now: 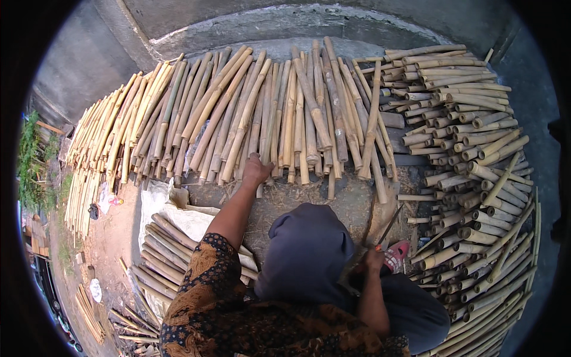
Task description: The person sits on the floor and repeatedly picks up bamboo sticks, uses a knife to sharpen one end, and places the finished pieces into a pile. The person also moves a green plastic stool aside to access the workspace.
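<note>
My left hand (257, 171) reaches forward and closes around the near end of a bamboo pole (259, 192). That pole lies among a wide row of cut bamboo poles (309, 119) against the wall, their near ends facing me. Low at the right, beside my knee, my right hand (373, 260) is closed on the handle of a long, narrow, dark-bladed tool (391, 225). Orange shows at its handle; whether it is a knife or a saw I cannot tell. The blade points forward and up to the right, apart from the row.
Bamboo is stacked high at the right (476, 149). More poles (160, 262) lie on a white sack (156, 202) at the left. Paler thin poles (98, 137) spread to the far left. A grey wall (267, 30) stands behind. A pink shoe (395, 256) is near the tool.
</note>
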{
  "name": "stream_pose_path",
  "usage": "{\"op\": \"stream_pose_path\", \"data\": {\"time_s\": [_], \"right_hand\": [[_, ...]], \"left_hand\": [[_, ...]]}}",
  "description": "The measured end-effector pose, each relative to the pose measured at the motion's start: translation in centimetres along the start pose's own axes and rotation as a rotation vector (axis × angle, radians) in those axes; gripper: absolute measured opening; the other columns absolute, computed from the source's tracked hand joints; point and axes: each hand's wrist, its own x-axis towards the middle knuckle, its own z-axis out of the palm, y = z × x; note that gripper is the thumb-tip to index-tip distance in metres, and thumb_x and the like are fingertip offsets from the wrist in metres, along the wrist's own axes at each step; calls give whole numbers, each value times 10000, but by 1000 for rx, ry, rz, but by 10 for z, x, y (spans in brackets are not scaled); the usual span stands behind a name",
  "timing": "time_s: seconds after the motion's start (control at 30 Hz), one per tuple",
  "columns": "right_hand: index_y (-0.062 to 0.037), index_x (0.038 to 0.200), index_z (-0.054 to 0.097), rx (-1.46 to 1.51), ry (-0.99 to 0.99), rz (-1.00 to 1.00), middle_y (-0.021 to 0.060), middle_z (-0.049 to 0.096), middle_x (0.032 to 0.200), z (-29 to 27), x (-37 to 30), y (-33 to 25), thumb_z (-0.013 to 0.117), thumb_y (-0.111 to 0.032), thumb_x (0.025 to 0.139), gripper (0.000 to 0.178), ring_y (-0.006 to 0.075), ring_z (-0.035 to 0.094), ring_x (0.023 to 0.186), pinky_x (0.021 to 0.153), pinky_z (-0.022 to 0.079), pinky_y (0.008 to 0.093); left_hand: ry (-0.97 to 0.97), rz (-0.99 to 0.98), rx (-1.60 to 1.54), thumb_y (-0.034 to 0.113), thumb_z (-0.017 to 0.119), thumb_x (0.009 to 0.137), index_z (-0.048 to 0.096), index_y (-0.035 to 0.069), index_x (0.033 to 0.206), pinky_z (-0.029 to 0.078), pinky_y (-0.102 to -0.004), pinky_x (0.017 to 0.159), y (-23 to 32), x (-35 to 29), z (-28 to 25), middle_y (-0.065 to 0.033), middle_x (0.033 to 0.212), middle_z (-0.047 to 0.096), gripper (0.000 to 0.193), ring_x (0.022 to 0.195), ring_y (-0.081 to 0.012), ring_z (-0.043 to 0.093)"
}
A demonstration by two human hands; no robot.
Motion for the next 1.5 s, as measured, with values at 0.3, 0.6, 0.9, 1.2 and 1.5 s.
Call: {"op": "stream_pose_path", "data": {"time_s": [0.3, 0.6, 0.9, 1.2, 1.5], "right_hand": [[93, 836, 650, 40, 0, -13, 162, 664, 758, -2, -14, -10, 628, -215, 902, 316, 219, 615, 701, 654, 485, 442], [85, 864, 662, -17, 12, -10, 179, 701, 809, 6, 8, 6, 612, -197, 911, 291, 245, 657, 746, 722, 499, 434], [100, 977, 682, 29, 6, 35, 188, 719, 892, 8, 17, 19, 621, -233, 907, 346, 262, 672, 813, 787, 508, 422], [111, 934, 648, 193, 20, 124, 175, 681, 802, 2, 4, -5, 608, -243, 888, 359, 256, 661, 741, 686, 502, 433], [-15, 823, 606, 411, 33, -189, 31, 559, 662, -14, -37, -73, 598, -237, 949, 256, 134, 503, 592, 572, 422, 337]], "left_hand": [[-54, -343, -988, 294, 590, 923, 672, -14, 1011, 459, -311, 530, -45, 43, -20, -62, 810, 604, 330, 601, -175, 553], [240, 127, 233, 412, 765, 848, 565, 49, 1246, 459, -499, 1016, 22, -8, -24, -195, 1162, 663, 574, 1161, -364, 617], [-191, 60, 313, 276, 749, 859, 524, 20, 1224, 553, -457, 926, 17, -20, -1, -222, 1140, 677, 499, 1082, -352, 673], [339, -35, -879, 228, 647, 1022, 602, -36, 1242, 537, -254, 611, 32, 0, -137, -55, 872, 637, 347, 707, -112, 613], [842, 772, -1171, 533, 564, 1025, 555, -10, 1067, 533, -362, 794, 187, 4, -315, -111, 900, 587, 545, 824, -220, 612]]}}
